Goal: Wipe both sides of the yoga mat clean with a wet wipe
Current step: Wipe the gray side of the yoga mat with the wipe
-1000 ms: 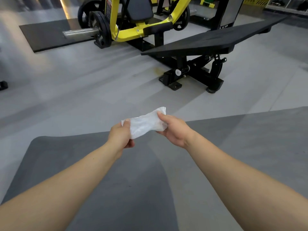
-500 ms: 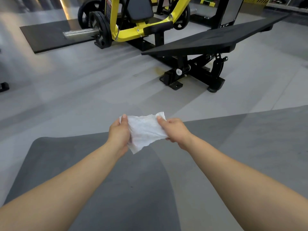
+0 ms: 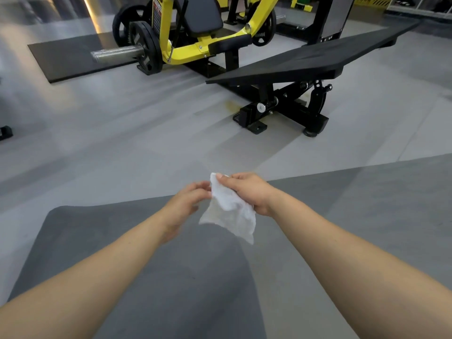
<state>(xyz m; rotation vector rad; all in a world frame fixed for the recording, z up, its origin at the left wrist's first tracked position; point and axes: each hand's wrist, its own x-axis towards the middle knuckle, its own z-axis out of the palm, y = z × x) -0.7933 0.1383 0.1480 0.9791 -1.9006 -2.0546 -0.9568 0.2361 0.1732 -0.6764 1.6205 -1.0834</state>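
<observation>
Holding item one, your right hand (image 3: pixel 247 194) grips a white wet wipe (image 3: pixel 232 211): thin, crinkled, partly translucent, its upper end bunched in your curled fingers, the rest hanging as a loose sheet above the mat. Your left hand (image 3: pixel 186 204) sits just beside it, fingertips at the wipe's upper edge; motion blur leaves it unclear whether they pinch it. Item two, yoga mat (image 3: pixel 97 241): dark grey, matte, finely grained, rounded far-left corner, lying flat on the floor beneath both forearms. Item three, floor (image 3: pixel 122 143): pale grey, smooth, seamed in large panels. Beyond the mat's far edge, well apart: a black flat bench (image 3: pixel 305 64) on a steel base, and a yellow plate-loaded machine (image 3: pixel 195 28) with black weight discs. Half a second ago both hands stretched the wipe flat between them; now it hangs mainly from your right.
</observation>
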